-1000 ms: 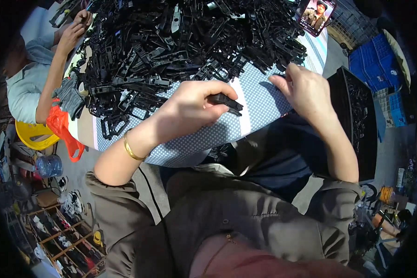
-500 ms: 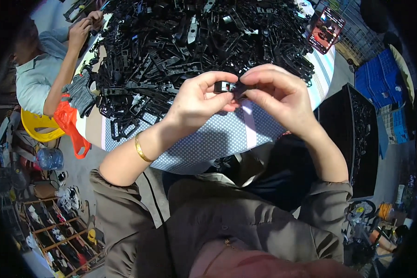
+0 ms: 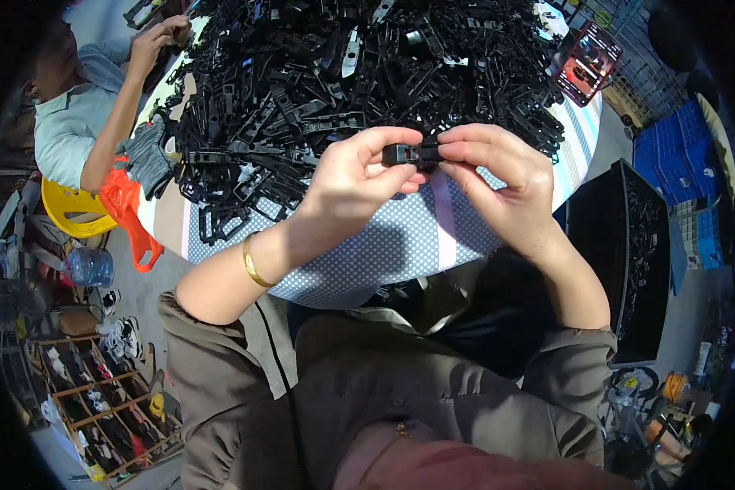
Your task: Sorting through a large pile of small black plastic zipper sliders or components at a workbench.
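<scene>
Both my hands meet over the near edge of the table, pinching one small black plastic part [image 3: 420, 154] from its two ends. My left hand [image 3: 359, 171], with a gold bangle on its wrist, grips the left end between thumb and fingers. At the right end, the thumb and fingertips of my right hand [image 3: 506, 167] close on the part. A bit of metal or white shows near its middle; finer detail is too small to make out. Just beyond my hands lies a large heap of black plastic parts [image 3: 302, 106].
The patterned tablecloth [image 3: 351, 237] covers the table. A phone [image 3: 588, 64] stands at the far right. To the right is a black bin [image 3: 641, 261] with black parts, near blue crates [image 3: 682, 147]. At left, a co-worker [image 3: 82, 122] sits by a red plastic bag [image 3: 131, 216].
My right hand has shifted slightly right and down, its fingers now straighter against the part. The black part shows more between my hands. The whole view has shifted slightly.
</scene>
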Tool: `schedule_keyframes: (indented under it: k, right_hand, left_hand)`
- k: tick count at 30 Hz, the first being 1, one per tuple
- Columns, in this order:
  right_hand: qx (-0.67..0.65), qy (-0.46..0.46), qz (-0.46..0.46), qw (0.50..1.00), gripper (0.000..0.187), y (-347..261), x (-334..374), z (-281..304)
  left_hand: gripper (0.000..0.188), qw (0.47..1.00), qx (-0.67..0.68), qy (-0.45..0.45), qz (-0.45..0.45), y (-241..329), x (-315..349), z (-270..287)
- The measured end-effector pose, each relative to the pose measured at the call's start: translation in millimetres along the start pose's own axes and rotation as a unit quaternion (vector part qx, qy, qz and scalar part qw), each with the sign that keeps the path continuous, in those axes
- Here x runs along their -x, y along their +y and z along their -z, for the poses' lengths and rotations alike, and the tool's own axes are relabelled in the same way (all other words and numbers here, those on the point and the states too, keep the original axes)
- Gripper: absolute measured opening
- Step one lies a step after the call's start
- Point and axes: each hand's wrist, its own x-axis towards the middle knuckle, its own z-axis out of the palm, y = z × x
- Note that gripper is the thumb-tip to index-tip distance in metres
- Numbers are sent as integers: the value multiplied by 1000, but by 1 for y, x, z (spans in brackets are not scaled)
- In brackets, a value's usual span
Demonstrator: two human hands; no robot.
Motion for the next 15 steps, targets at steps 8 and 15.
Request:
schedule_keyframes:
  k: [8,15]
  right_hand:
    - [98,-17,91,991,28,4,6,-9]
    - [226,5,199,954,30,2,8,-7]
  left_hand:
    - [42,997,58,-50,0,0,-1,1]
    - [46,979,168,-117,9,-4,-4,9]
